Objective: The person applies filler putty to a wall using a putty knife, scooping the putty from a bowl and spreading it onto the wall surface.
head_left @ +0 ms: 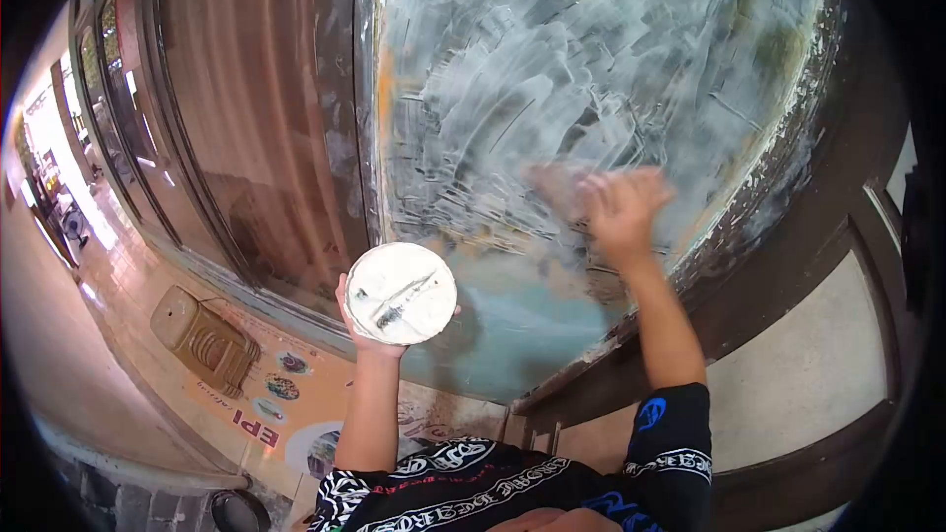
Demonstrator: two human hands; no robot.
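Note:
My left hand [376, 343] holds up a round white lid [424, 310] from below, its fingers wrapped at the rim. White paste coats the lid, with a dark streak across its middle. Up and to the right, my right hand [628, 219] is closed on a putty knife [554, 187], whose blade is blurred by motion and lies at or very near the wall panel [512, 69]. Streaky grey-white paste covers most of this panel. Its lower part [522, 320] shows blue-green paint, with orange-brown patches above it.
Left of the panel stands a dark-framed window [261, 118] with a brownish curtain behind the glass. A brown plastic stool [202, 340] sits on a printed orange banner [310, 384] on the floor. At the right is a dark wooden frame [788, 266] with pale panels. A dark round container [239, 510] stands lower left.

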